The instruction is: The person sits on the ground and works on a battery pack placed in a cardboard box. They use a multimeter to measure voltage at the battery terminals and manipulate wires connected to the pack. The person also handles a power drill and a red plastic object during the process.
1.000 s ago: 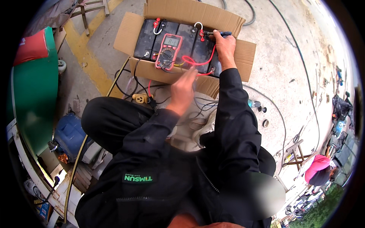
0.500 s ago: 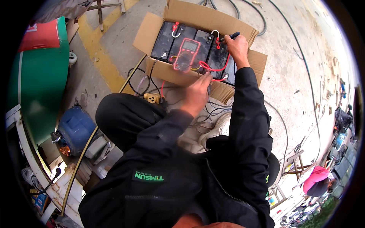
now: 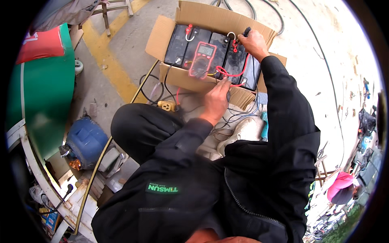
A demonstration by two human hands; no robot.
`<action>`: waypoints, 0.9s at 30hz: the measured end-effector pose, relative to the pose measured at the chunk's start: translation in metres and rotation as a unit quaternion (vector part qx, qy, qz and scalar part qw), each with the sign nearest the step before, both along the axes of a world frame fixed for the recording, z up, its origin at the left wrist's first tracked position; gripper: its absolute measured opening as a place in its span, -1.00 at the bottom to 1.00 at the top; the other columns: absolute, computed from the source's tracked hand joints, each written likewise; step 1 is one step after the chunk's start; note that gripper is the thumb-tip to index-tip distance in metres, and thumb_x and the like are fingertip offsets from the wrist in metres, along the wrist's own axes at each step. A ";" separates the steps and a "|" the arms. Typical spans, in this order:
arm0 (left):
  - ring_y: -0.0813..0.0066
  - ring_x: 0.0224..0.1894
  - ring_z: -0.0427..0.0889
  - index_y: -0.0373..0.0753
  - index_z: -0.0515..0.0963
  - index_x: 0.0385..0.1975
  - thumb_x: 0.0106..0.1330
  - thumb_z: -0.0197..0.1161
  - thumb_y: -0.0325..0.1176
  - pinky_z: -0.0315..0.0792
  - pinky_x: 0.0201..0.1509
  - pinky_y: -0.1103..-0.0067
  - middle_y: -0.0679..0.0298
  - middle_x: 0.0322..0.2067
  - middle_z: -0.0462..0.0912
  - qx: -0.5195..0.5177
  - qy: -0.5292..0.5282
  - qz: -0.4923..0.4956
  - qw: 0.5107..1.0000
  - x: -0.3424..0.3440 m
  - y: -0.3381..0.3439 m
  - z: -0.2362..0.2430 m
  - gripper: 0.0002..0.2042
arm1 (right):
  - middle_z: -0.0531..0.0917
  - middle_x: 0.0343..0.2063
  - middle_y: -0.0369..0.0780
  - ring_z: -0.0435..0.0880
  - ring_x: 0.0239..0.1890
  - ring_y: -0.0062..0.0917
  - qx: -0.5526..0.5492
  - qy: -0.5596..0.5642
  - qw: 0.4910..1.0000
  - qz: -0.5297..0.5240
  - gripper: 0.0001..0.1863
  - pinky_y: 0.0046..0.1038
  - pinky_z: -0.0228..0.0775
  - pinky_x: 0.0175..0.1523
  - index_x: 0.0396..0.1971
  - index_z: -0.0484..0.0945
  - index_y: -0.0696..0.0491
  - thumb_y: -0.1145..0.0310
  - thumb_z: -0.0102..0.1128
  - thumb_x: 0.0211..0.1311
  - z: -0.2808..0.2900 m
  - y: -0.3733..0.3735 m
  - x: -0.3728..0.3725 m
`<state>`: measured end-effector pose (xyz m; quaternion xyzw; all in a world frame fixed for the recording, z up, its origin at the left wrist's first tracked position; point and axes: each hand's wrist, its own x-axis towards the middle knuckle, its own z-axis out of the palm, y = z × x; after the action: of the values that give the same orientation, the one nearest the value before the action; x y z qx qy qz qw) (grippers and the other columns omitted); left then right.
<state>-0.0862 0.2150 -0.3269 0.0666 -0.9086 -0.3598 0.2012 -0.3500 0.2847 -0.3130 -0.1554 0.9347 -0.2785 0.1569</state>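
Several black batteries [image 3: 175, 45] stand side by side in an open cardboard box [image 3: 219, 13] on the ground. On top of them lies a red-framed multimeter [image 3: 201, 60], its screen showing a reading. Over the batteries' far right end, my right hand [image 3: 254, 43] is closed on a black-handled thing [image 3: 246, 31]; its working end is hidden. A red terminal cap [image 3: 235, 47] sits just left of those fingers. My left hand [image 3: 216, 99] is pinched at the box's near edge, by a looped red cable [image 3: 227, 72]. Something dark shows beside its palm, too covered to name.
A yellow socket [image 3: 166, 105] and tangled thin wires [image 3: 239, 115] lie between the box and my legs. A teal tool [image 3: 265, 126] is by my shoe. To the left are a blue tank [image 3: 86, 139] and a green sheet [image 3: 44, 101]. Hoses [image 3: 324, 60] run along the right.
My right hand's black-handled thing has tipped more upright, and my right elbow has swung outward. Digits on the multimeter are clearer. The teal tool has come into view as my arm moved.
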 end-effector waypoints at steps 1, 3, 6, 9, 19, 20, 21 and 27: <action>0.11 0.00 0.65 -0.36 0.54 -0.06 0.12 0.08 -0.65 0.55 0.04 0.38 -0.02 -0.02 0.63 0.000 -0.001 -0.001 1.000 -0.001 0.000 0.001 -0.66 | 0.64 -0.29 0.21 0.65 -0.14 0.06 0.001 -0.002 1.000 0.003 -0.51 -0.12 0.48 0.02 -0.33 0.62 0.31 0.07 0.18 0.14 0.003 -0.001 0.000; 0.12 0.00 0.65 -0.36 0.54 -0.06 0.12 0.08 -0.65 0.56 0.04 0.38 0.00 -0.02 0.63 -0.002 -0.005 -0.004 1.000 0.000 0.000 0.005 -0.65 | 0.64 -0.29 0.22 0.64 -0.14 0.07 0.005 -0.008 1.000 0.003 -0.52 -0.11 0.47 0.03 -0.32 0.62 0.31 0.09 0.18 0.14 0.005 -0.001 -0.001; 0.14 0.00 0.65 -0.35 0.54 -0.06 0.11 0.08 -0.65 0.56 0.04 0.38 0.01 -0.02 0.63 -0.007 -0.009 -0.009 1.000 -0.001 -0.001 0.006 -0.65 | 0.64 -0.31 0.22 0.65 -0.15 0.07 0.009 -0.009 1.000 0.006 -0.53 -0.10 0.48 0.02 -0.32 0.63 0.30 0.10 0.18 0.14 0.006 0.000 -0.001; 0.14 0.00 0.66 -0.34 0.54 -0.06 0.11 0.08 -0.64 0.56 0.03 0.38 0.01 -0.02 0.63 -0.009 -0.004 -0.003 1.000 0.000 -0.002 0.002 -0.65 | 0.65 -0.33 0.21 0.66 -0.16 0.06 0.008 0.002 1.000 0.018 -0.54 -0.10 0.48 0.01 -0.33 0.63 0.30 0.10 0.18 0.14 0.007 -0.004 0.002; 0.11 0.00 0.66 -0.35 0.54 -0.07 0.13 0.06 -0.63 0.55 0.05 0.37 -0.01 -0.03 0.64 -0.002 -0.007 -0.009 1.000 0.000 -0.001 0.004 -0.67 | 0.67 -0.47 0.14 0.69 -0.25 0.02 0.005 -0.029 0.999 0.016 -0.56 -0.14 0.50 -0.04 -0.43 0.63 0.31 0.12 0.17 0.12 0.007 -0.003 -0.007; 0.11 0.00 0.66 -0.35 0.54 -0.07 0.13 0.06 -0.63 0.55 0.05 0.37 -0.01 -0.03 0.64 -0.003 -0.008 -0.007 1.000 0.000 -0.002 0.005 -0.67 | 0.67 -0.48 0.13 0.69 -0.26 0.01 0.001 -0.031 0.999 0.019 -0.56 -0.15 0.50 -0.04 -0.43 0.63 0.31 0.12 0.17 0.12 0.008 -0.004 -0.006; 0.11 0.00 0.66 -0.35 0.54 -0.08 0.13 0.06 -0.63 0.55 0.06 0.37 -0.01 -0.04 0.64 -0.003 -0.009 -0.006 1.000 0.000 -0.001 0.005 -0.67 | 0.67 -0.49 0.12 0.70 -0.26 0.00 -0.001 -0.032 0.999 0.021 -0.56 -0.15 0.50 -0.04 -0.44 0.64 0.30 0.12 0.17 0.12 0.010 -0.003 -0.006; 0.11 0.00 0.66 -0.36 0.54 -0.08 0.14 0.06 -0.62 0.55 0.05 0.37 -0.02 -0.04 0.64 -0.001 -0.012 -0.011 1.000 0.001 0.001 0.006 -0.68 | 0.66 -0.38 0.18 0.67 -0.20 0.05 -0.010 0.002 1.000 0.019 -0.52 -0.13 0.48 -0.01 -0.38 0.63 0.32 0.10 0.16 0.11 0.002 0.000 -0.004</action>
<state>-0.0857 0.2157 -0.3214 0.0605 -0.9119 -0.3607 0.1864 -0.3544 0.2845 -0.3106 -0.1752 0.9290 -0.2850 0.1585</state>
